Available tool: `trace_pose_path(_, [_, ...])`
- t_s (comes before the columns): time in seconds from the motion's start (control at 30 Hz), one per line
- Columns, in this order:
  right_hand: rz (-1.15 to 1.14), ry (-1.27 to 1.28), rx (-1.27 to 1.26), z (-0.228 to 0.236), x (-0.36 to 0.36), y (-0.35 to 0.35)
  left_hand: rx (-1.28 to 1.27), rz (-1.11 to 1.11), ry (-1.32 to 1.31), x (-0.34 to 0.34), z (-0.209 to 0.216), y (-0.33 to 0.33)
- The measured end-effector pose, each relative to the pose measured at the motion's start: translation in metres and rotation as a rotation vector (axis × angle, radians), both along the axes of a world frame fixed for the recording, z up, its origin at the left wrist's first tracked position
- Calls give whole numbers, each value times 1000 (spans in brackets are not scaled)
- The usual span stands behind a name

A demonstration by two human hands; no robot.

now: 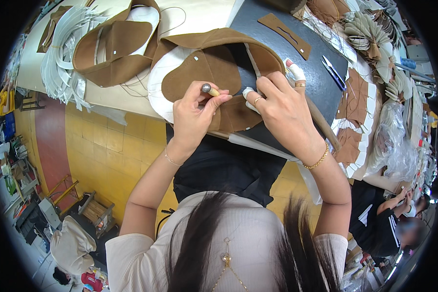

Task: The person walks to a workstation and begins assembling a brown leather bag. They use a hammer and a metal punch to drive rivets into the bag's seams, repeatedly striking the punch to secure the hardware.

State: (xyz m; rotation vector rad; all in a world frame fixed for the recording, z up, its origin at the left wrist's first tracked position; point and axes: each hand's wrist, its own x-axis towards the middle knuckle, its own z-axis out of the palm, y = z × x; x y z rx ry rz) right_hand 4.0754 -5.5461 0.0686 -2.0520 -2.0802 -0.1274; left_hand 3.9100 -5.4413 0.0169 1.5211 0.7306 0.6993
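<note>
Nearest, a ribbed white shirt [228, 214] and long dark hair [194, 238] are filling the lower view. Beyond them, the left hand [192, 112] is clamping a small wooden-handled tool [212, 91] between thumb and fingers, its round metal cap facing up; its working end is staying hidden. The right hand [284, 107], wearing white wraps on some fingers, is pinching the near right edge of a brown piece [185, 80] between thumb and forefinger. This piece, partly lined in white, is lying open under both hands, spanning the table's front edge and a dark mat [258, 24]. Farther on, scissors [335, 74] and a slotted brown strip [287, 36] are resting on the mat. To the left, a second brown piece [126, 39] is sitting beside looped white strips [58, 63]. Off to the right, brown-and-white cut pieces [353, 104] are lying near clear plastic [392, 143], and another person [382, 226] is working.
</note>
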Motion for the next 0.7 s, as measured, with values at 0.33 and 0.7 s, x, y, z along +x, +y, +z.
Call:
trace_pose_path(0.33, [-84,220,196,17,17,-20,448,-115,166,-2,0,2])
trace_pose_path(0.7, [-642,78,31,-18,57,-78,713,-40,106,3,-7,3])
